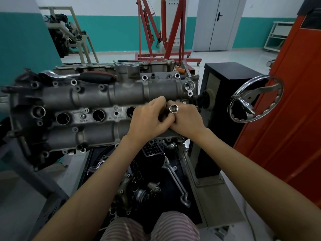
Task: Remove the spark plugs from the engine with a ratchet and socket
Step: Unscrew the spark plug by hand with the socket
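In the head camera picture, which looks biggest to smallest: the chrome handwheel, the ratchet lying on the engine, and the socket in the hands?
1. Ratchet, longest, lying across the engine's far edge.
2. Handwheel: close to it, so this order is unsure.
3. Socket, clearly smallest, held by both hands.

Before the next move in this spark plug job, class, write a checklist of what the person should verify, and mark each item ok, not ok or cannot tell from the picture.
1. Socket in hand: ok, both the left hand and right hand hold it, open end toward the camera.
2. Socket fitted to the ratchet: not ok, the ratchet lies apart on the far side of the engine.
3. Plug wells reachable: ok, three round wells show open in the middle row.
4. Plugs left in the wells: cannot tell, the wells look dark inside.
5. Extension on the socket: cannot tell, the fingers hide its lower end.
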Available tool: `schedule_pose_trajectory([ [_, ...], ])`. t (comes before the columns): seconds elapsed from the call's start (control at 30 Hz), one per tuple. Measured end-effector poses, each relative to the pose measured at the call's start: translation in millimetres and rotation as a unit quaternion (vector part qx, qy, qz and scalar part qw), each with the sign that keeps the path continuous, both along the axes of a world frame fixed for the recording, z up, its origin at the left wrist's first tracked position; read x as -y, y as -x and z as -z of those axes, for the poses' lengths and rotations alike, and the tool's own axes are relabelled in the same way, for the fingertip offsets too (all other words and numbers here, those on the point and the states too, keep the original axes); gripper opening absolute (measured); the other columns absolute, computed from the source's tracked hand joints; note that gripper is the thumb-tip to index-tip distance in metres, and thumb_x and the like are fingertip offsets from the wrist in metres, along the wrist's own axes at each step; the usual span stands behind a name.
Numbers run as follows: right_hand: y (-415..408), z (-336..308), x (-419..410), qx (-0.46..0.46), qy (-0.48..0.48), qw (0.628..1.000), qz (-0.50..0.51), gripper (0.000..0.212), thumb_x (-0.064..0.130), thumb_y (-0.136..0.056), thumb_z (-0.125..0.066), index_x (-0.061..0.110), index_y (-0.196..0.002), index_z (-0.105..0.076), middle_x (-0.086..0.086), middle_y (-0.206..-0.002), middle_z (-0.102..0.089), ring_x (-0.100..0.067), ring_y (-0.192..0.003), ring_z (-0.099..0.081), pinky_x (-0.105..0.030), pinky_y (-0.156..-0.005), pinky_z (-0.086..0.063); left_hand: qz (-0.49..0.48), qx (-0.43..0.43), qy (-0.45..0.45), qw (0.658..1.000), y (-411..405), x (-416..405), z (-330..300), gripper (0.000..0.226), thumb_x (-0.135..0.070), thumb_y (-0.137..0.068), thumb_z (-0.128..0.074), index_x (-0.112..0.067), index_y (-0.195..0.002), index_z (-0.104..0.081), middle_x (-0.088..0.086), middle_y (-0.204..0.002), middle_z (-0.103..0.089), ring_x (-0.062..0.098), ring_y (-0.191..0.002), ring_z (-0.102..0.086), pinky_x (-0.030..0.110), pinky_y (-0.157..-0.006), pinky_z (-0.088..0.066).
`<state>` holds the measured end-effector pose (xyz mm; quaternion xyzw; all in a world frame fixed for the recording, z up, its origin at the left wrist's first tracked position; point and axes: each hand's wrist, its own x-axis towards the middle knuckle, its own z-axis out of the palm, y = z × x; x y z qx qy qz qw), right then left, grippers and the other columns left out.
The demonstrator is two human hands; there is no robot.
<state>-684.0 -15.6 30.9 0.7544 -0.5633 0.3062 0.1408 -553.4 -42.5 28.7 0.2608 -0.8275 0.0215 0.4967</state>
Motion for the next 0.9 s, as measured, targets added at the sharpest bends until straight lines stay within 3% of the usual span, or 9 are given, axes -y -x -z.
schedule_pose_trajectory([
  [0.1, -0.1, 0.8, 1.3, 0.005, -0.004, 1.000, 0.009, 0.023, 0.026, -0.083, -0.053, 0.003, -0.083, -0.054, -0.008, -0.072, -0.060, -0.028, -0.063, -0.058, -0.032, -0.051, -0.038, -0.009, 0.002, 0.003, 1.000, 0.2, 0.9, 0.1, 0.025, -0.028, -0.082, -0.049, -0.018, -0.068, -0.031, -0.008, -0.059, -0.034, 0.014, -0.047, -0.035, 0.030, -0.040, -0.033],
  [0.2, -1.1, 0.0, 0.3, -0.004, 0.005, 1.000, 0.030, 0.049, 0.046, -0.076, -0.031, 0.007, -0.082, -0.060, -0.007, -0.071, -0.064, -0.025, -0.065, -0.060, -0.031, -0.052, -0.038, -0.011, 0.001, 0.006, 1.000, -0.9, 4.7, 2.6, 0.034, -0.028, -0.084, -0.053, -0.013, -0.059, -0.036, -0.006, -0.056, -0.035, 0.018, -0.046, -0.038, 0.031, -0.042, -0.035],
  [0.27, -0.9, -0.5, 0.5, -0.006, -0.004, 0.999, 0.035, 0.057, 0.050, -0.075, -0.025, 0.009, -0.079, -0.065, -0.006, -0.074, -0.067, -0.025, -0.070, -0.062, -0.033, -0.055, -0.041, -0.009, -0.001, 0.004, 1.000, -0.8, 6.4, 3.8, 0.038, -0.028, -0.084, -0.057, -0.011, -0.056, -0.038, -0.004, -0.053, -0.035, 0.021, -0.045, -0.040, 0.033, -0.042, -0.036],
  [0.43, 3.0, 2.3, 4.2, -0.037, -0.014, 0.999, 0.021, 0.042, 0.039, -0.084, -0.036, 0.007, -0.091, -0.063, -0.006, -0.083, -0.067, -0.025, -0.074, -0.061, -0.038, -0.061, -0.044, -0.002, 0.003, 0.010, 1.000, 0.1, 1.4, 0.5, 0.030, -0.029, -0.082, -0.053, -0.014, -0.066, -0.033, -0.006, -0.061, -0.033, 0.016, -0.048, -0.034, 0.030, -0.040, -0.032],
  [0.53, 2.6, 3.0, 2.7, -0.020, -0.007, 1.000, 0.007, 0.026, 0.029, -0.084, -0.050, 0.003, -0.087, -0.056, -0.007, -0.076, -0.061, -0.026, -0.067, -0.058, -0.036, -0.054, -0.041, -0.010, 0.006, 0.011, 1.000, -0.1, -0.6, -0.1, 0.026, -0.027, -0.081, -0.050, -0.010, -0.067, -0.037, -0.005, -0.063, -0.034, 0.017, -0.048, -0.035, 0.031, -0.038, -0.033],
  [0.63, 0.4, 1.4, 1.7, 0.000, 0.002, 1.000, 0.021, 0.043, 0.045, -0.078, -0.032, 0.007, -0.082, -0.051, 0.000, -0.068, -0.055, -0.017, -0.058, -0.049, -0.031, -0.050, -0.035, -0.019, 0.001, 0.017, 1.000, 0.4, 1.6, 1.4, 0.031, -0.026, -0.084, -0.054, -0.009, -0.061, -0.041, 0.000, -0.060, -0.037, 0.016, -0.047, -0.035, 0.033, -0.038, -0.035],
  [0.77, 1.5, 0.9, 3.8, -0.050, -0.021, 0.997, 0.064, 0.067, 0.056, -0.072, -0.014, 0.016, -0.091, -0.064, 0.000, -0.082, -0.068, -0.019, -0.077, -0.062, -0.033, -0.061, -0.043, -0.019, -0.007, 0.015, 1.000, -0.5, 4.7, 3.0, 0.040, -0.028, -0.085, -0.058, -0.005, -0.055, -0.043, 0.005, -0.054, -0.041, 0.021, -0.044, -0.039, 0.035, -0.039, -0.037],
  [0.83, 3.1, 1.8, 4.3, -0.045, -0.014, 0.998, 0.048, 0.066, 0.052, -0.074, -0.014, 0.015, -0.093, -0.065, -0.001, -0.083, -0.069, -0.021, -0.076, -0.063, -0.034, -0.061, -0.044, -0.017, -0.008, 0.019, 1.000, -0.1, 3.4, 2.1, 0.038, -0.028, -0.083, -0.057, -0.007, -0.056, -0.040, 0.001, -0.057, -0.037, 0.018, -0.045, -0.037, 0.032, -0.038, -0.034],
  [0.9, 4.6, 3.0, 4.9, -0.045, -0.013, 0.999, 0.025, 0.049, 0.042, -0.082, -0.026, 0.010, -0.091, -0.062, -0.004, -0.079, -0.067, -0.024, -0.071, -0.062, -0.035, -0.058, -0.043, -0.016, -0.002, 0.026, 1.000, 0.5, 1.2, 0.9, 0.031, -0.027, -0.081, -0.054, -0.010, -0.061, -0.038, -0.002, -0.061, -0.035, 0.016, -0.046, -0.034, 0.029, -0.038, -0.032],
])
